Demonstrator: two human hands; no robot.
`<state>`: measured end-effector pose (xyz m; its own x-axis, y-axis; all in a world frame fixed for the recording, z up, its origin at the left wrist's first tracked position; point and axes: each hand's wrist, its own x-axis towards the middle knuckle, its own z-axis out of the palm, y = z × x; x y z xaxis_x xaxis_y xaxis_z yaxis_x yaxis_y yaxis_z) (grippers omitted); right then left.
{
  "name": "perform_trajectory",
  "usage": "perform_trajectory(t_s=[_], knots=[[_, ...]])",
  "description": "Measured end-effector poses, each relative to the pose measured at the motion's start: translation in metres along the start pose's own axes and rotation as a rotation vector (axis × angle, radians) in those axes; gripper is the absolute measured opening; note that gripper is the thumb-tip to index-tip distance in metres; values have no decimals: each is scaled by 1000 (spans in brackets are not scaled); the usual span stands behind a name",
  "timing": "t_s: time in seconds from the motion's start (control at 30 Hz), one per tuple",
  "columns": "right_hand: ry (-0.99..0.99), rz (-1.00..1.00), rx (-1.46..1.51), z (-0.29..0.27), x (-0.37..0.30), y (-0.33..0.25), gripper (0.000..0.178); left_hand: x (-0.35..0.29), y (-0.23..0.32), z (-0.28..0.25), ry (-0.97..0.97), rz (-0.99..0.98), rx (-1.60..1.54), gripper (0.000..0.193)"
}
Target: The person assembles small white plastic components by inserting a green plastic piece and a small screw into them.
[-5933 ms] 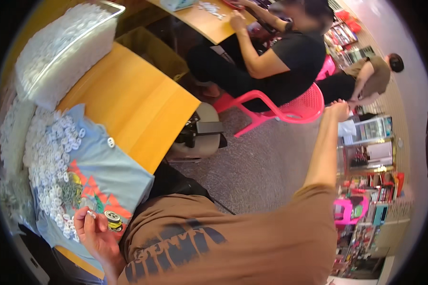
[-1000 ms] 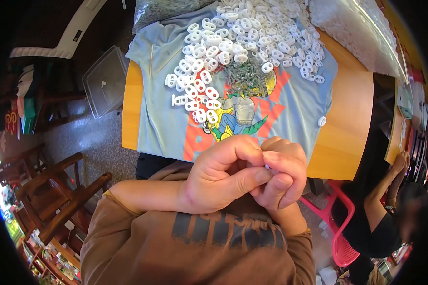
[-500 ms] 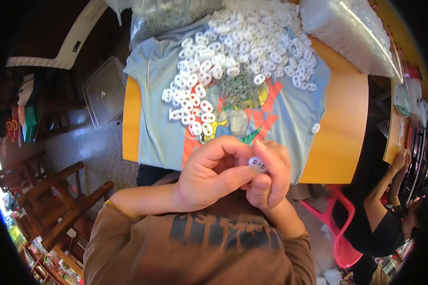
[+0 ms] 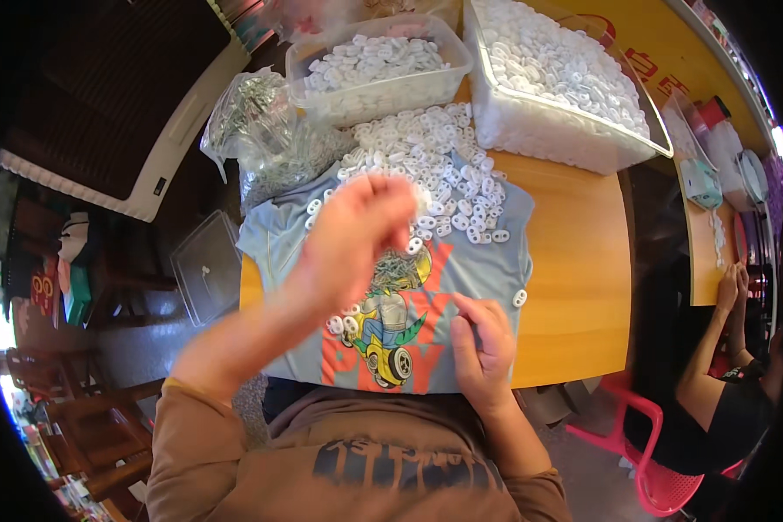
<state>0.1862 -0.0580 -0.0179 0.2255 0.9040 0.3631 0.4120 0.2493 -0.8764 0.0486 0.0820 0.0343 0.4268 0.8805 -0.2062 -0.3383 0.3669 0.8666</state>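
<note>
At mid-frame, the blurred left hand (image 4: 352, 239) curls near white pieces (image 4: 475, 206), its hold unclear; lower down, the right hand (image 4: 485, 351) is empty, thumb and forefinger apart.

The pieces (image 4: 470, 196) are small white ovals, each with two round holes side by side. They lie in a loose heap over the far part of the shirt (image 4: 503, 261), packed close toward its far edge, some flat with their holes upward, others tilted on one another. A few rest near its front left (part of the stretch between is hidden). One lone piece (image 4: 519, 298) sits well apart, at the shirt's right edge. The bits (image 4: 396, 271), thin and grey, form a tangled mound around the shirt's middle, partly covered from view, their exact shape too fine to tell.
</note>
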Motion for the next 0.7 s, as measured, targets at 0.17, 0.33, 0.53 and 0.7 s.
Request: perform_trajectory(t_s=[0.17, 0.33, 0.53, 0.7], knots=[[-1, -13, 57, 4, 4, 2, 22, 100, 66, -2, 104, 298, -159, 15], [48, 33, 62, -3, -3, 0, 19, 68, 48, -12, 78, 282, -73, 19], [15, -54, 20, -1, -3, 8, 21, -24, -8, -45, 165, 125, 243, 19], [102, 16, 98, 4, -5, 12, 19, -76, -30, -50, 114, 329, 786, 16]])
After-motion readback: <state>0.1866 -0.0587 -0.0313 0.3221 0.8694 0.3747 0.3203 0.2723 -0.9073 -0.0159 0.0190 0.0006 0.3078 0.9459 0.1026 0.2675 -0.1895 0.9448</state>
